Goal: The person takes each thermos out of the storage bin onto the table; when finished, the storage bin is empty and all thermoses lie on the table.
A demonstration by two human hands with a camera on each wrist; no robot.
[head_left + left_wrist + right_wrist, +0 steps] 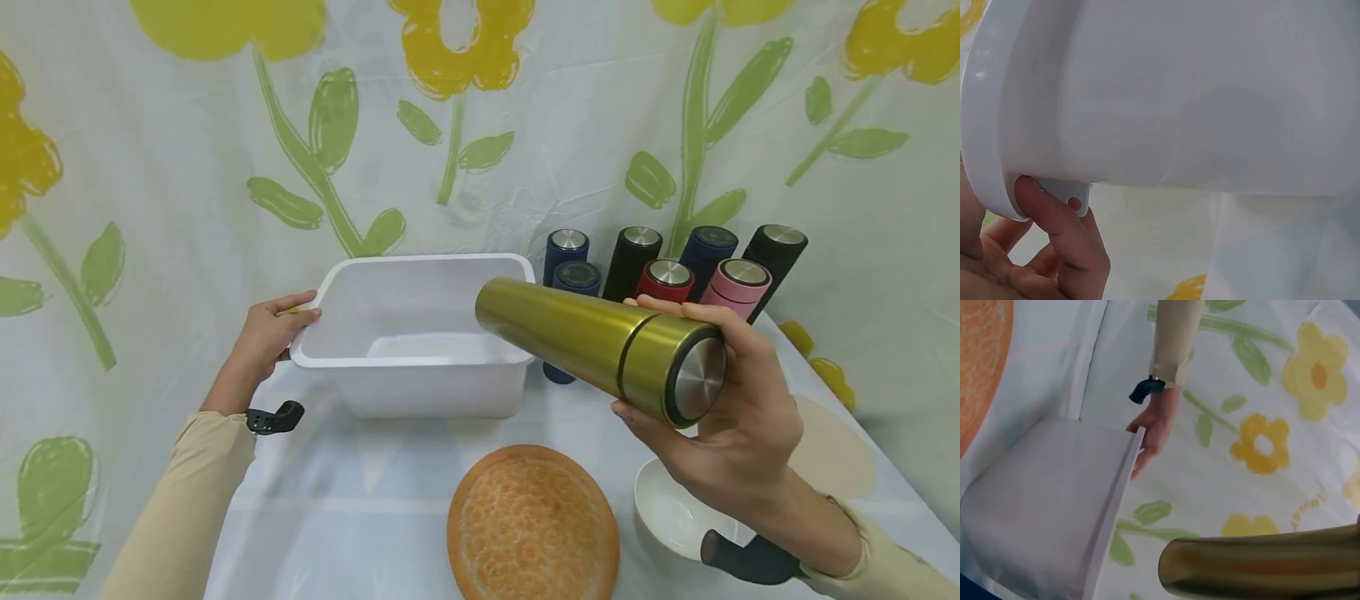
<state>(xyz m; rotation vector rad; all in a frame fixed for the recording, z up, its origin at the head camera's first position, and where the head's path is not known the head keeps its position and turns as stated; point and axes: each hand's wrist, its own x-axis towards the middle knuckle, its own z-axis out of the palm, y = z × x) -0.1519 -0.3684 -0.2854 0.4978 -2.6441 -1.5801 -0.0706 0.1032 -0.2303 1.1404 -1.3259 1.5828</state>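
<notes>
In the head view my right hand (750,417) grips a gold thermos bottle (562,333) near its steel-topped lid, tilted almost sideways. The bottle's base points left, over the right end of a white plastic bin (435,387). My left hand (273,333) holds the bin's left rim, thumb on top and fingers curled beneath, as the left wrist view shows with the fingers (1063,231) under the edge. Inside the bin, the part I can see holds nothing. The right wrist view catches the gold bottle (1260,562) beside the bin (1054,500).
Several upright thermos bottles stand behind on the right, among them a red one (666,279), a pink one (738,283) and a black one (633,258). In front lie a round bread-like mat (534,525) and a white bowl (675,508). A flowered cloth (525,167) hangs behind.
</notes>
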